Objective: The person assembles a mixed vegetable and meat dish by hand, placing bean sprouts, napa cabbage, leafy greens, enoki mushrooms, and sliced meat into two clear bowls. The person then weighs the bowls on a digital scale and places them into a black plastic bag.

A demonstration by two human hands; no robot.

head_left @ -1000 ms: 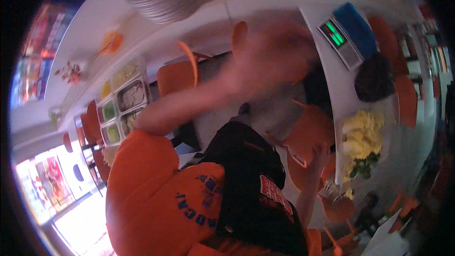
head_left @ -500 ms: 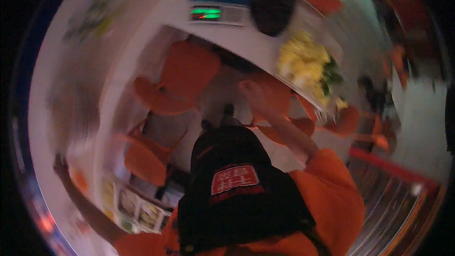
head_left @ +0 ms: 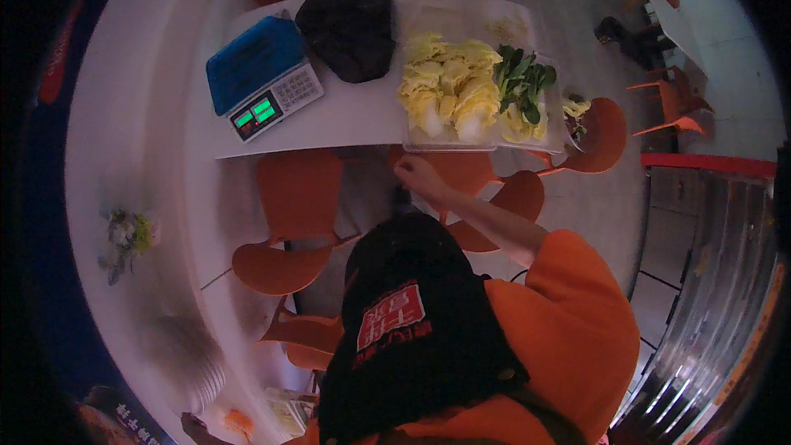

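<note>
At the lower left, my left hand (head_left: 195, 427) is by the rim of a stack of white plates (head_left: 210, 375). It is dark and cut off by the lower edge, so whether it touches the plates cannot be made out. My right hand (head_left: 414, 175), loosely curled with nothing visible in it, hovers before the table's front edge, over an orange chair. Beyond it on the white table (head_left: 354, 124) stands a clear tray of yellow cabbage leaves (head_left: 451, 91). Dark green leafy vegetables (head_left: 525, 82) lie in a tray to its right.
A scale with a blue pan (head_left: 255, 66) and a black plastic bag (head_left: 348, 29) share the table. Orange chairs (head_left: 298, 198) stand in front. A small plant (head_left: 128, 239) and an orange item (head_left: 238, 423) are at left. Metal shelving (head_left: 700, 313) lines the right.
The view has turned, so the table now lies more squarely ahead and its things sit further left. My left hand appears lower in the picture, by the plates. The right hand stays curled.
</note>
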